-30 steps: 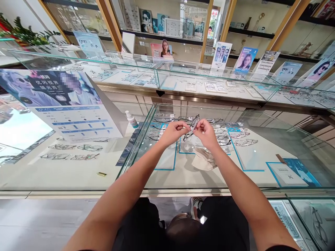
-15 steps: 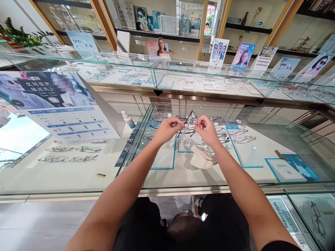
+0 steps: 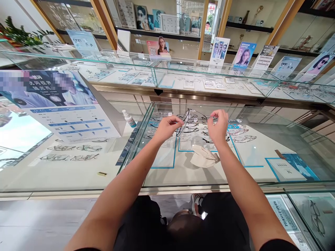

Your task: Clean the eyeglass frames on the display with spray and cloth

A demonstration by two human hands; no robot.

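Note:
A pair of dark-rimmed eyeglasses is held up above the glass counter, its lenses seen nearly edge-on. My left hand pinches the frame at its left side between thumb and fingers. One thin temple arm stretches out to the right, and my right hand has its fingers closed on the far end of it. Below the hands, a crumpled beige cloth lies on the counter. Rows of other glasses under and behind the hands partly blend with the held pair.
A large folded display card stands at left, with a small white spray bottle beside it. A second glass showcase runs across behind. A small gold piece lies near the front left edge.
My right hand has moved right and slightly up, away from my left, and a temple arm now extends between them. My left hand has stayed nearly in place.

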